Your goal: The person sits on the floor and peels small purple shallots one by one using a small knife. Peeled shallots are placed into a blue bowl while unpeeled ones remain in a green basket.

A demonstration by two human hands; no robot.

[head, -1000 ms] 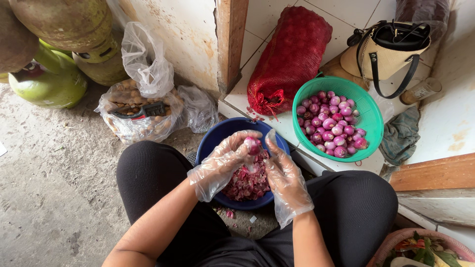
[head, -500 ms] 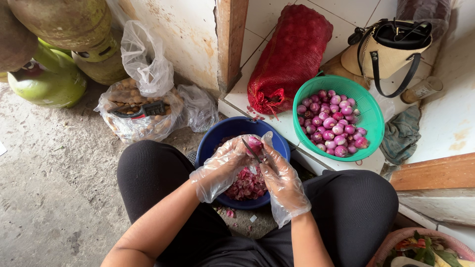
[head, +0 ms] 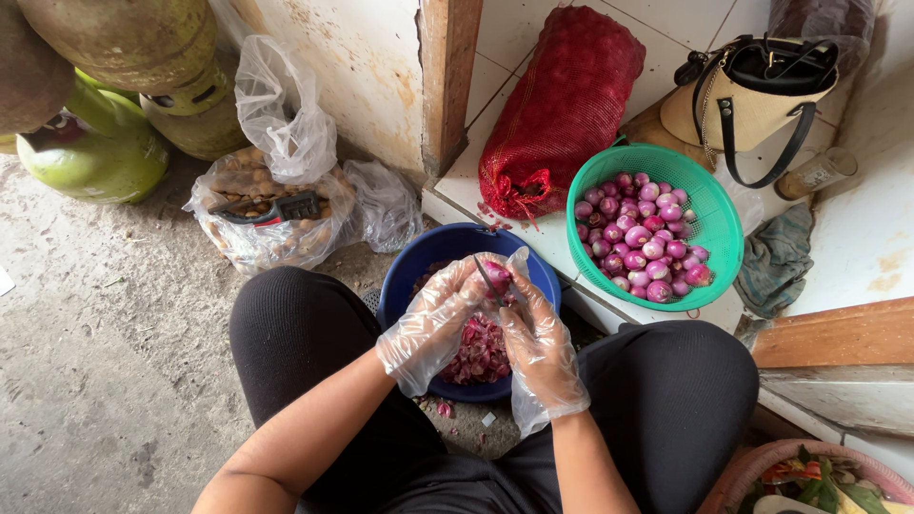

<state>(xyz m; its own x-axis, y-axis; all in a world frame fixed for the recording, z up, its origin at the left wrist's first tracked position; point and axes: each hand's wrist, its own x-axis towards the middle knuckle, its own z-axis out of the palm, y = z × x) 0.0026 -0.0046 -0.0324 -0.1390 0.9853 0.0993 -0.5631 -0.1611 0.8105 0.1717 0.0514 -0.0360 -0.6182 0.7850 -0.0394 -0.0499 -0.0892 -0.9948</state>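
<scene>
- The left hand [head: 433, 319], in a loose clear plastic glove, is curled with its fingertips pinched on a small purple shallot [head: 496, 274], which it holds above the blue bowl [head: 409, 281].
- The right hand [head: 536, 333], also gloved, is closed round a small knife [head: 488, 282]; the dark blade slants up between the two hands and touches the shallot.
- The blue bowl sits on the floor between the person's knees, which are in black trousers, and it holds a heap of purple peelings [head: 482, 350].
- A few scraps of skin lie on the floor just below the bowl.
- A green basket [head: 725, 221] stands just right of the bowl on a tiled step, filled with peeled shallots [head: 643, 236].
- A red mesh sack [head: 562, 109] leans on the step behind the basket, touching its rim.
- A tan handbag [head: 738, 95] with black straps stands further right, and a grey-green cloth [head: 776, 262] lies beside the basket.
- To the left, a clear plastic bag [head: 267, 228] of brownish pieces lies on the floor with a black tool on top.
- Green gas cylinders [head: 95, 157] are at the far left.
</scene>
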